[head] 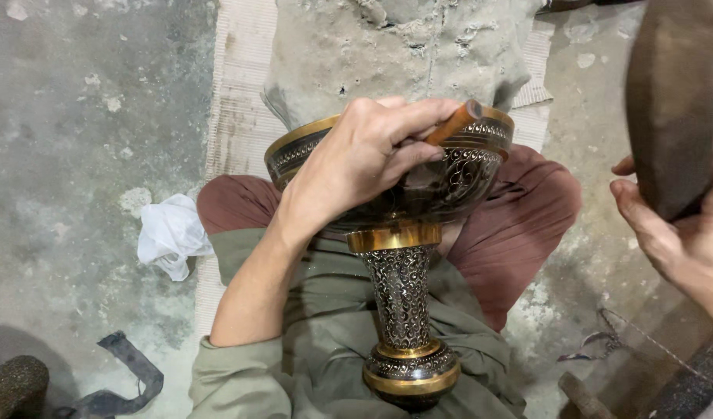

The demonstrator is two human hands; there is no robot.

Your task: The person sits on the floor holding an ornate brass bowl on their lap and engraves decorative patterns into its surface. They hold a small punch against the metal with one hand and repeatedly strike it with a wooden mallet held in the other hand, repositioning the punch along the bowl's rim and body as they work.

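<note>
Your left hand [364,159] rests on the dark engraved metal goblet with gold bands [403,256], which lies across your lap with its bowl away from you and its foot toward your belly, so its long axis runs straight out from your body. The fingers of that hand are closed around a slim orange-brown chisel-like rod [453,124], whose tip is set against the bowl's patterned wall just below the gold rim. Your right hand [678,233] is well off to the right, raised and gripping a heavy dark brown wooden mallet [671,101]. The left hand is by far the nearer to the goblet. The stem is finely chased and glossy; beyond the bowl sits a rough grey lumpy block [403,54] on a pale ribbed mat [236,116]. A crumpled white cloth [170,233] lies on the concrete floor [77,116].
</note>
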